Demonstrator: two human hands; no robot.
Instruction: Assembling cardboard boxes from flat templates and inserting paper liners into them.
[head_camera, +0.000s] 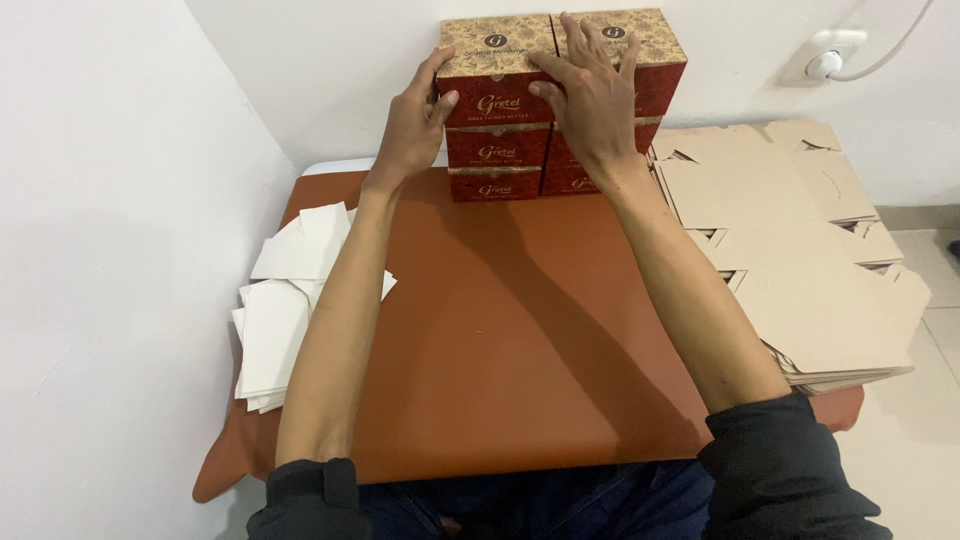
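Observation:
Two stacks of small red boxes with tan patterned lids stand at the far edge of a brown table (500, 330), against the wall. My left hand (412, 120) holds the left side of the top box (497, 70) of the left stack. My right hand (588, 95) lies over that box's right side, its fingers spread onto the top box of the right stack (655, 50). Two more boxes sit under the top left box (497, 150).
A pile of flat unfolded tan cardboard blanks (800, 250) lies on the table's right side, overhanging it. Several white paper sheets (285, 300) lie on the left edge. White walls stand left and behind; a wall socket with a cable (828, 58) is at top right.

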